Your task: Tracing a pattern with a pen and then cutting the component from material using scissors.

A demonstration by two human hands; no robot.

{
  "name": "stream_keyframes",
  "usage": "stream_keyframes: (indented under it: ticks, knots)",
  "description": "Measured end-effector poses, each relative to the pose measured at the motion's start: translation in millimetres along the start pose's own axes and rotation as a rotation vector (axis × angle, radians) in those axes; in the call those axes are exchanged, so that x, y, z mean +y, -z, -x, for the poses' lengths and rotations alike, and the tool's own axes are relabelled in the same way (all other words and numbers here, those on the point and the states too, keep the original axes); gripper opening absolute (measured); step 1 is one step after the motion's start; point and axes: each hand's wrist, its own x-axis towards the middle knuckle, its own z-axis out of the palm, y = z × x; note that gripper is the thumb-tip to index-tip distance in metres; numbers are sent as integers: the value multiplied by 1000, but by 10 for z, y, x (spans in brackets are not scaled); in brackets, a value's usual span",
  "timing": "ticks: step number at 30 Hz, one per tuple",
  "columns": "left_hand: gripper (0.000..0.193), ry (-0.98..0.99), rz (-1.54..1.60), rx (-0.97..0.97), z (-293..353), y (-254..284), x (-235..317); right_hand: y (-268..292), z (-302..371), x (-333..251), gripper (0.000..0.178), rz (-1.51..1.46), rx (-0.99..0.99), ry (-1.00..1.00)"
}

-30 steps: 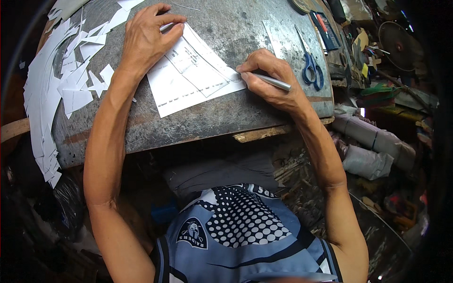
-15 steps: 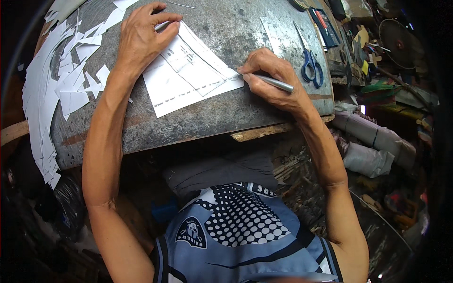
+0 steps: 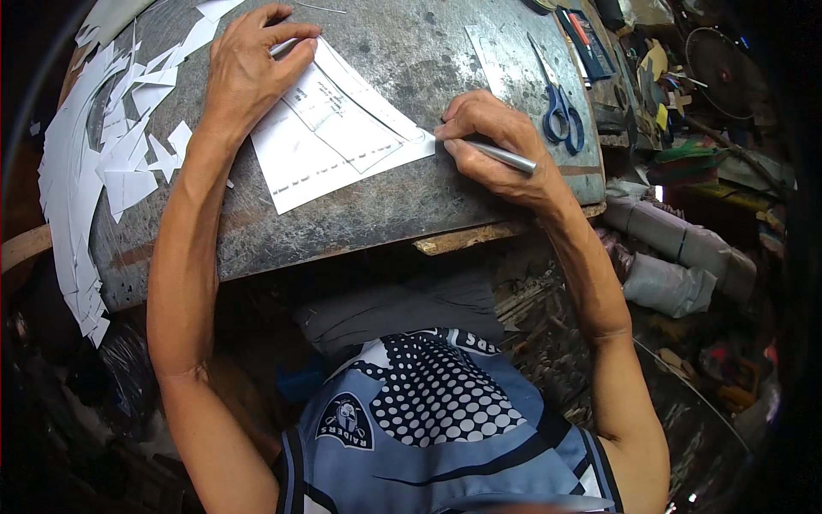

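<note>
A white paper sheet (image 3: 295, 171) with drawn pattern lines and a curved upper right edge lies on the dark, worn tabletop (image 3: 360, 218). My left hand (image 3: 257, 68) is at its upper tip, thumb and forefinger closed together there. A small pale edge shows between those fingers, too little to name. At the sheet's right corner, my right hand (image 3: 488, 141) grips a slim silver-handled tool (image 3: 507, 158) like a pen. The tool's handle slants down to the right, and its tip is hidden by the fingers.
Cut paper scraps (image 3: 128, 188) cover the table's left side and hang over its edge. Blue-handled scissors (image 3: 561, 116) lie to the right, beside a clear strip (image 3: 486, 60). A dark case (image 3: 586, 43) sits at the far right. Wrapped bundles (image 3: 685, 236) stand below the table's right side.
The whole view has shifted slightly, the table appearing a little further left. My right hand and its tool have moved slightly rightward against the sheet. My left hand stays at the upper tip.
</note>
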Motion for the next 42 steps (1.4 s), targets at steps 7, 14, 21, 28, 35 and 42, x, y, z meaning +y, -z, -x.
stream_keyframes:
  ticks: [7, 14, 21, 28, 35, 42]
  knots:
    - [30, 21, 9, -5, 21, -2, 13, 22, 26, -30, 18, 17, -24, 0]
    - [30, -19, 13, -9, -5, 23, -7, 80, 116, -63, 17, 61, -29, 7]
    - [28, -33, -51, 5, -22, 84, 87, 109, 316, -133, 16, 66, -11, -19]
    - [29, -16, 8, 70, -35, 32, 181, -43, 464, -165, 21, -28, 190, -2]
    - [30, -71, 74, 51, -64, 175, 213, -306, 334, -299, 18, 278, 236, 244]
    - [38, -430, 94, -257, 157, 196, 687, -392, 329, -247, 17, 328, 242, 230]
